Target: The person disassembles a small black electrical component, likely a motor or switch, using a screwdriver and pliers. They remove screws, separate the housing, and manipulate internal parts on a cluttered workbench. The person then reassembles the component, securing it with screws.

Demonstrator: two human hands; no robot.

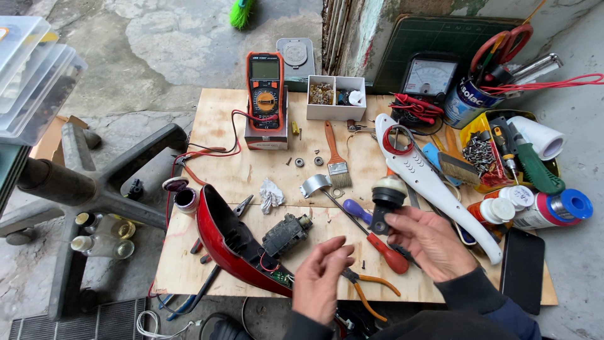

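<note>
My right hand (434, 242) holds a small black and cream part (387, 196) up over the plywood board (264, 170). My left hand (321, 277) hovers just left of it, fingers loosely curled with nothing in them. A red-handled screwdriver (385, 250) lies under my right hand, and orange-handled pliers (368, 289) lie near my left hand. Left of the hands rests a red plastic shell (229, 249) with a small dark motor (284, 233) beside it. A long white plastic cover (434, 182) runs along the right.
An orange multimeter (265, 91) stands on a box at the back, beside a white parts box (336, 97), a paintbrush (335, 154) and an analog meter (430, 77). Tool can, yellow screw tray (481, 154), bottles and tape roll crowd the right. An office chair base (94, 189) stands left.
</note>
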